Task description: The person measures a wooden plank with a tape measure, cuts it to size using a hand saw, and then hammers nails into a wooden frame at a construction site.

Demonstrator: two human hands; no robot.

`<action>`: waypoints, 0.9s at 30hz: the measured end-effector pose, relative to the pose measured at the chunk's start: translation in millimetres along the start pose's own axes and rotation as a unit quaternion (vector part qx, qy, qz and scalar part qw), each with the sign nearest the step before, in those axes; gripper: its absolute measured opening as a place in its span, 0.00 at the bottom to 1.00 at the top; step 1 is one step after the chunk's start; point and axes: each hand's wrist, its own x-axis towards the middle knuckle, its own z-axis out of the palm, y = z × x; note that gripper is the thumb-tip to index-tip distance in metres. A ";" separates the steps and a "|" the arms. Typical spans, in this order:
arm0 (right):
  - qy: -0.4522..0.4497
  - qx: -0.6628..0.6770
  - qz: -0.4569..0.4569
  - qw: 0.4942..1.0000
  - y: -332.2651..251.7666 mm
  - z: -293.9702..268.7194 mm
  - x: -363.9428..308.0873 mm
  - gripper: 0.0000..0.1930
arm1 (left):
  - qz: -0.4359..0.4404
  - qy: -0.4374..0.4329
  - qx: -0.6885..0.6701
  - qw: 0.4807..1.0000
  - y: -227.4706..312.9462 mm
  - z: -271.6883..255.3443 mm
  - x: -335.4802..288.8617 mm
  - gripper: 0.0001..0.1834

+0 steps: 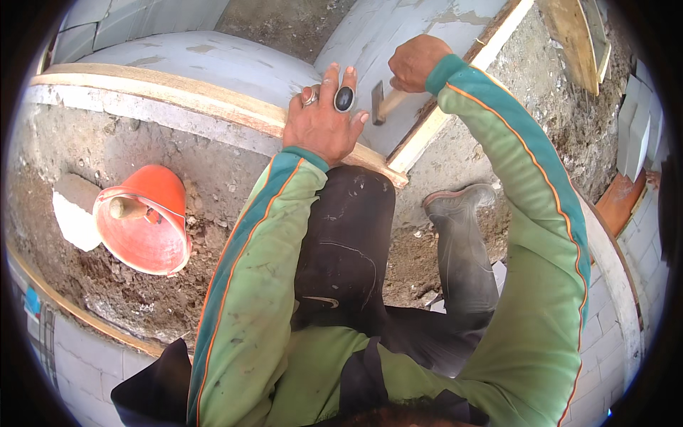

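My right hand (418,62) is closed round the wooden handle of a hammer (389,104). The hammer's metal head lies close to the pale grey wall surface, beside the right-hand wooden plank (455,103). To the left, my left hand (320,127) is spread open, with a ring on each of two fingers, one set with a large dark stone. It rests over the long wooden plank (178,91) near the corner where both planks meet. The hand hides part of that plank, and nothing shows in its grasp.
An orange bucket (153,186) lies tipped on the soil at left, with a round wooden handle end inside it. A pale block (75,217) sits beside it. My boot (462,242) stands on the ground. Loose boards (569,43) lean at upper right, near white blocks (633,128).
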 end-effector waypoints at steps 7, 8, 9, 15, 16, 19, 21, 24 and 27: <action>0.061 0.087 0.049 0.993 28.2 -7.2 -12.6 0.19 | -0.012 -0.029 -0.013 0.999 1.6 -9.3 -0.4 0.39; 0.079 0.067 0.048 0.993 26.0 -1.1 -10.1 0.17 | -0.004 -0.020 -0.018 1.000 1.6 -6.0 -0.8 0.39; -0.005 0.005 -0.019 1.000 5.3 -14.4 -16.9 0.17 | -0.001 -0.012 -0.019 1.000 -3.0 -4.7 -1.7 0.39; 0.084 0.225 0.147 0.960 42.2 6.8 -77.9 0.27 | 0.008 0.019 0.007 1.000 1.3 -8.0 0.2 0.39; 0.084 0.235 0.165 0.954 44.5 21.5 -91.9 0.27 | 0.029 0.016 0.006 0.999 2.8 -7.7 2.5 0.39; 0.313 0.310 0.273 0.855 26.3 41.1 -155.8 0.15 | -0.002 0.011 0.041 0.999 -1.1 0.6 1.2 0.38; 0.383 0.409 0.285 0.778 -8.0 45.0 -213.0 0.16 | 0.005 -0.012 0.051 0.999 2.8 -4.4 2.8 0.37; 0.438 0.581 0.268 0.631 -46.9 59.7 -276.2 0.17 | 0.010 -0.031 0.057 0.998 3.6 -1.9 5.5 0.36; 0.446 0.417 0.322 0.724 -62.8 85.1 -309.8 0.15 | 0.022 -0.078 0.062 0.995 13.4 -5.6 6.3 0.35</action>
